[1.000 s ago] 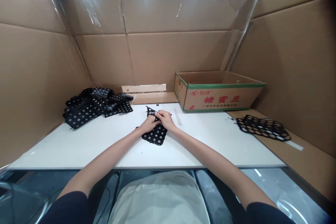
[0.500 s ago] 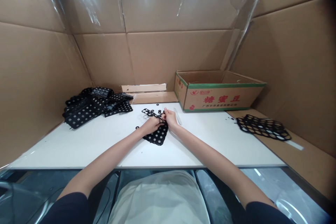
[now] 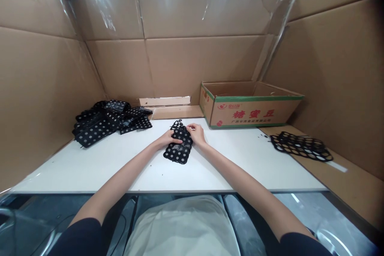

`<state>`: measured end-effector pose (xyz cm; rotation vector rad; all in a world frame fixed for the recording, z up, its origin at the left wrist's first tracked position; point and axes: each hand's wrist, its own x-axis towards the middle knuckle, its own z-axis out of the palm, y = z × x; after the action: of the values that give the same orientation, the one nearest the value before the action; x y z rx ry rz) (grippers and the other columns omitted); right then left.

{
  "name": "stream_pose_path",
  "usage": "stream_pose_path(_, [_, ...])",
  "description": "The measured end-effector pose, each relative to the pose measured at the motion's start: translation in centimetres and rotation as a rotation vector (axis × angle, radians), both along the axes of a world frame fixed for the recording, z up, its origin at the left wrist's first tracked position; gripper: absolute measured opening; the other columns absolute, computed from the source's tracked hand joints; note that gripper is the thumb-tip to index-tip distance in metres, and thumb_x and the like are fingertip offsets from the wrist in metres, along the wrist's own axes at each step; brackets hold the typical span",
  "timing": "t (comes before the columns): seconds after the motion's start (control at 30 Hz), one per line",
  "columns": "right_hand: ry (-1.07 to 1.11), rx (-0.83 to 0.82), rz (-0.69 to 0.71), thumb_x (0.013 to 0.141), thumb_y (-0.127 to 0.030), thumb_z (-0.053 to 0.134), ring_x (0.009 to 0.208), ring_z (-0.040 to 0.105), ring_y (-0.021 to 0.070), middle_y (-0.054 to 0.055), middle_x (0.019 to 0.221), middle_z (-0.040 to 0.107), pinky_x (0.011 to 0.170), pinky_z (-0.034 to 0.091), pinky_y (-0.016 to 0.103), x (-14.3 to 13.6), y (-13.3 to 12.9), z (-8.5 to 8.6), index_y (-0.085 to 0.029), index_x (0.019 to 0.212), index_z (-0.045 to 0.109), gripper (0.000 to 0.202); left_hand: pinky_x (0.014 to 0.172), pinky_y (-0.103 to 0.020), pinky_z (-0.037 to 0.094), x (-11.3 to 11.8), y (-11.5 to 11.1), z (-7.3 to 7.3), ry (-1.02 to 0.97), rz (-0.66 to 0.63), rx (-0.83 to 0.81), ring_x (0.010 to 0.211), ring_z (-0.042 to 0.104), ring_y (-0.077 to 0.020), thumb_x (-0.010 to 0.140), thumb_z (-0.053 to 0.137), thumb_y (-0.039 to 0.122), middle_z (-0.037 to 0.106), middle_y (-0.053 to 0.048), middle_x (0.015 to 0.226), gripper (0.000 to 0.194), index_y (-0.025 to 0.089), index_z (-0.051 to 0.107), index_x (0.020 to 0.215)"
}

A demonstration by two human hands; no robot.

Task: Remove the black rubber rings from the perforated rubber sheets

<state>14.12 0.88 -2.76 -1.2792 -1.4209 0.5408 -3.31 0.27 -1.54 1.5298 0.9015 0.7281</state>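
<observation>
A black dotted sheet (image 3: 179,153) lies on the white table, between my two hands. Its upper end shows open round holes, while pale dots cover the rest. My left hand (image 3: 168,139) grips the sheet's left side, the thumb lying across its face. At the upper right edge of the same sheet, my right hand (image 3: 195,133) is closed in a pinch; what its fingertips hold is too small to make out.
A heap of black dotted sheets (image 3: 103,122) rests at the back left. An open cardboard box (image 3: 252,112) stands at the back right. Black pieces with large holes (image 3: 300,146) lie at the right. Cardboard walls surround the table (image 3: 120,168).
The sheet now lies flatter and straighter, its holed end pointing away from me. My left hand has shifted left onto its side, and my right hand has moved slightly apart from my left.
</observation>
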Motion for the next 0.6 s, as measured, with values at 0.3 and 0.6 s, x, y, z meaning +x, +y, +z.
stream_pose_path(0.3, [-0.207,0.348,0.185,0.079,-0.021,0.058,0.096,0.049,0.0221,0.008,0.093,0.06,0.089,0.038,0.037,-1.3,-2.8,2.7,-0.021,0.087,0.067,0.012,0.061,-0.026,0.044,0.3,0.2,-0.5,-0.055,0.113,0.019,0.057,0.054,-0.011,0.051,0.08,0.032,0.062,0.0,0.06,0.032,0.01,0.059,0.062])
stream_pose_path(0.6, [-0.058,0.108,0.435,0.076,-0.028,0.063,0.081,0.06,0.0168,0.006,0.088,0.067,0.077,0.044,0.03,-1.7,-1.9,0.7,-0.018,0.087,0.072,0.017,0.077,-0.028,0.044,-0.1,0.2,-0.7,0.051,-0.047,0.235,0.079,0.059,-0.0171,0.067,0.069,0.035,0.068,-0.005,0.081,0.032,0.009,0.066,0.086])
